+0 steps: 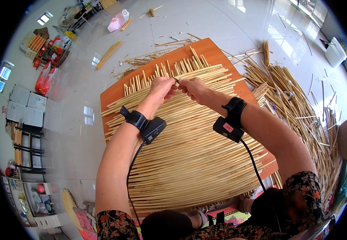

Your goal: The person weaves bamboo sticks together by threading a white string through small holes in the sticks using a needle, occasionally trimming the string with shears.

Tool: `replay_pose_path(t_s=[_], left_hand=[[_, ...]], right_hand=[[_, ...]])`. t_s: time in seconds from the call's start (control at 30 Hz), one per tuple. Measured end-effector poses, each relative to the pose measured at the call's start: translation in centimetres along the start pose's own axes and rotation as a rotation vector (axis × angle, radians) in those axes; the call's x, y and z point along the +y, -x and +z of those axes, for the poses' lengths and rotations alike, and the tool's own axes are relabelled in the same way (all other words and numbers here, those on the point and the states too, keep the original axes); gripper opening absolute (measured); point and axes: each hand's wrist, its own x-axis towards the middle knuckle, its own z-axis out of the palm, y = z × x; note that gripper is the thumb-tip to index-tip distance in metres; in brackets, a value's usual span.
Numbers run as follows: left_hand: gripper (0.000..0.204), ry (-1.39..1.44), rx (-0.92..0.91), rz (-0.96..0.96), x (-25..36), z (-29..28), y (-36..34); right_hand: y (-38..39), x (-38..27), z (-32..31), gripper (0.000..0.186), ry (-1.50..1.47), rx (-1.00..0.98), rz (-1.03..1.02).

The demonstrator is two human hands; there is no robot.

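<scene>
Left hand and right hand, each grip pinched closed, apparently steady a slim dark strip above pale stalks lined across the surface, seemingly for even rows.

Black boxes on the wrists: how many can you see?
2. One box is strapped on behind the left hand; the other box is strapped on behind the right hand.

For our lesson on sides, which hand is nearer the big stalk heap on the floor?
Right: the right hand is left of the heap, the left hand farther left.
</scene>
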Motion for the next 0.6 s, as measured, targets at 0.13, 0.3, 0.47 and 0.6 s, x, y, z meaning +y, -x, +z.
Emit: replay_pose_path(t_s=[0.13,0.3,0.47,0.6], left_hand=[[0.013,0.009,-0.003,-0.002,-0.3,-0.8,0.4],[0.014,0.027,-0.021,-0.004,-0.7,-1.4,0.9],[0.009,0.055,-0.044,0.017,-1.0,-1.1,0.8],[0.008,0.036,-0.059,0.034,-1.6,-1.6,1.1]], right_hand=[[0.0,0.3,0.3,0.035,0.018,-0.026,-0.029],[0.1,0.8,0.3,0.036,0.075,-0.033,-0.074],[0.2,1.1,-0.4,0.036,0.152,-0.02,-0.164],[1.0,0.7,-0.7,0.035,0.11,-0.041,-0.07]])
